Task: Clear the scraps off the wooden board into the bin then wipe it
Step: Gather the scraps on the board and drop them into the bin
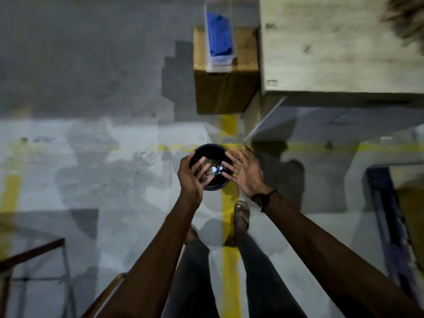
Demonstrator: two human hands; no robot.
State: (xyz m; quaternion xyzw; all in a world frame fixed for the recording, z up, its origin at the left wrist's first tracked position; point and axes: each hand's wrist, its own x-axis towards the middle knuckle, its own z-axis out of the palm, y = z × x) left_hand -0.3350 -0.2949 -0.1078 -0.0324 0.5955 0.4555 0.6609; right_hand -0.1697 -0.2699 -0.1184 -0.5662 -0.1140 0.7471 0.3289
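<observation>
Black round bin [212, 154] holding scraps [210, 169], floor-standing

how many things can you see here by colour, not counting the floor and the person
Black: 1, the bin
Blue: 1, the folded cloth in a clear container
Brown: 1, the cardboard box
Pale wood: 1, the wooden board
Total: 4
</observation>
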